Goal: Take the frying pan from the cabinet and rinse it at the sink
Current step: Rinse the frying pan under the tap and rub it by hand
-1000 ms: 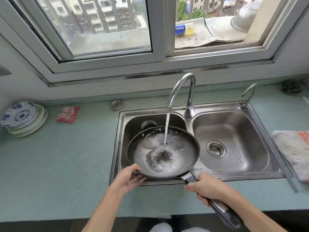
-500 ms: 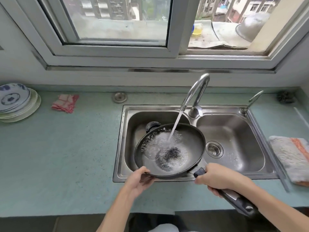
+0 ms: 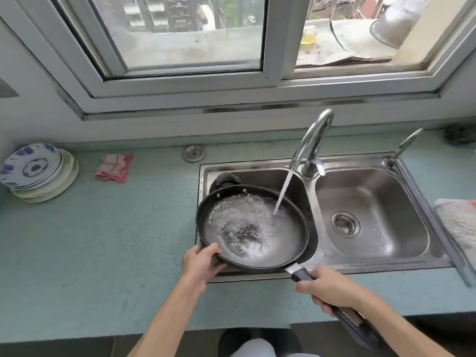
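Note:
The black frying pan (image 3: 280,243) hangs over the left basin of the steel double sink (image 3: 381,265). Water pools and froths inside it. A stream from the curved faucet (image 3: 315,140) strikes the pan's right inner side. My left hand (image 3: 199,261) grips the pan's near-left rim. My right hand (image 3: 327,289) is closed around the dark handle (image 3: 355,323), which runs toward the lower right. A small dark helper handle on the pan's far rim points at the sink's back left corner.
A stack of blue-patterned plates (image 3: 38,171) stands at the far left of the green counter (image 3: 103,240). A folded red cloth (image 3: 114,167) lies near the wall. A towel (image 3: 458,225) lies right of the sink. A small second tap (image 3: 404,148) stands behind the right basin.
The pan has shifted left under the faucet, so the stream now lands on its right side instead of the middle. Both hands keep their grips.

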A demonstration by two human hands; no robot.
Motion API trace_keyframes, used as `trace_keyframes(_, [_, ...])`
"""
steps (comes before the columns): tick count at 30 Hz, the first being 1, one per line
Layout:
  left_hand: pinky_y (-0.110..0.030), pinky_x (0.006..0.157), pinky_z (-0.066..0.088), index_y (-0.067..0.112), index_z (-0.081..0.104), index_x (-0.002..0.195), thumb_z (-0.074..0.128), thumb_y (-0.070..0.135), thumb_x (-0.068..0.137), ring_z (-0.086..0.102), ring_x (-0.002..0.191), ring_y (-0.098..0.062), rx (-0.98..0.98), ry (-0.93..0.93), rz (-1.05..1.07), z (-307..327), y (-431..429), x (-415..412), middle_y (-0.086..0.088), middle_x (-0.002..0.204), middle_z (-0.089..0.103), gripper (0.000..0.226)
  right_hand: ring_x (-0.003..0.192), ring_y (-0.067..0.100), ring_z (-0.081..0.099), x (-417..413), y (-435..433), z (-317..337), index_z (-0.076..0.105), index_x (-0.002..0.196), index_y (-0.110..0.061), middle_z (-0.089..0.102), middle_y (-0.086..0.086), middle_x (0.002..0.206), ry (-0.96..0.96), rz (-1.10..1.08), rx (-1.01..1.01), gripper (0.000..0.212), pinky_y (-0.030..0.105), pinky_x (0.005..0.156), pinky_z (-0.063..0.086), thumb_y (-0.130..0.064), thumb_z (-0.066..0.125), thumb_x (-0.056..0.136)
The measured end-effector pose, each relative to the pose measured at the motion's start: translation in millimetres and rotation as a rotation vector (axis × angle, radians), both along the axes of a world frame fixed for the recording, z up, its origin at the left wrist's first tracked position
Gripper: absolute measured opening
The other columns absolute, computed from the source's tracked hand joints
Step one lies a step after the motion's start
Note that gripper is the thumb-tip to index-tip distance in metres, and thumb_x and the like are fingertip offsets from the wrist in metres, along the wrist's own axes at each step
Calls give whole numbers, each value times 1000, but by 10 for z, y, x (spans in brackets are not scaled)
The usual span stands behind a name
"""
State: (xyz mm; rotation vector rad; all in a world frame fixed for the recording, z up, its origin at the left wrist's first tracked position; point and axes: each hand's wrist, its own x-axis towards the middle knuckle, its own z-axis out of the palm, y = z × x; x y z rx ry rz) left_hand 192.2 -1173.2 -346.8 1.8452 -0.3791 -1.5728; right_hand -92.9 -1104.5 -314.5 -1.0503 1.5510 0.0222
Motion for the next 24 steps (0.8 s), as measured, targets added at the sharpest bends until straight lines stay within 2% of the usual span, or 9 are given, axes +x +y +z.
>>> trace_keyframes(3, [-35, 67, 64, 8, 72, 99, 70, 5, 76, 74, 89, -24, -76, -152, -13, 34, 16, -148, -10, 94, 77, 23, 36, 15, 47, -87, 33, -287, 43, 70, -18, 52, -5, 47, -65, -16, 10, 37, 21, 41, 39, -44, 68, 80])
trace_keyframes(6, [-30, 66, 61, 18, 73, 109, 74, 28, 70, 74, 79, -12, -120, -394, -92, 126, 26, -258, 3, 93, 78, 40, 39, 13, 43, -66, 30, -551, 42, 74, -17, 50, -3, 55, -66, -42, 5, 37, 23, 41, 36, -40, 70, 83])
trace_keyframes(10, [-46, 97, 53, 21, 60, 133, 68, 47, 59, 70, 104, -27, -106, -550, -114, 258, -27, -332, -1, 118, 72, 78, 49, 12, 44, 21, -114, -746, 41, 67, -20, 48, -5, 61, 146, -24, -77, 31, 24, 45, 33, -35, 67, 77])
trace_keyframes(12, [-45, 93, 54, 28, 66, 110, 67, 47, 58, 70, 95, -27, -126, -591, -86, 322, -62, -394, 2, 105, 74, 55, 55, 16, 51, 40, -185, -789, 43, 62, -19, 50, -7, 59, 225, -25, -129, 29, 27, 49, 33, -37, 63, 73])
trace_keyframes(14, [-43, 87, 56, 36, 58, 77, 71, 42, 63, 69, 83, -21, -162, -650, -65, 379, -93, -470, 11, 85, 71, 21, 55, 17, 53, 26, -253, -827, 45, 58, -19, 52, -7, 57, 233, -54, -144, 28, 26, 49, 34, -38, 62, 69])
trace_keyframes(15, [-42, 86, 55, 39, 55, 71, 73, 39, 66, 67, 79, -17, -192, -671, -65, 402, -98, -509, 16, 79, 69, 19, 52, 16, 52, 5, -295, -835, 46, 56, -18, 52, -7, 55, 197, -70, -131, 29, 25, 48, 35, -38, 63, 68])
trace_keyframes(17, [-40, 84, 55, 41, 60, 78, 75, 36, 69, 65, 78, -12, -240, -716, -77, 422, -84, -587, 20, 77, 69, 18, 43, 12, 48, -38, -373, -859, 48, 54, -18, 50, -8, 47, 86, -86, -86, 31, 21, 44, 35, -37, 70, 65])
trace_keyframes(20, [-34, 78, 50, 37, 65, 103, 75, 34, 69, 66, 81, -10, -281, -742, -79, 455, -48, -695, 23, 81, 69, 36, 34, 11, 43, -64, -461, -925, 51, 52, -16, 46, -7, 36, 40, -76, -56, 25, 18, 42, 34, -31, 71, 57])
trace_keyframes(24, [-29, 81, 44, 44, 61, 116, 76, 34, 72, 65, 88, -12, -308, -717, -33, 469, -52, -812, 29, 85, 64, 48, 50, 18, 54, -77, -563, -1004, 54, 57, -13, 55, -5, 47, 191, -85, -156, 22, 22, 46, 37, -34, 60, 55])
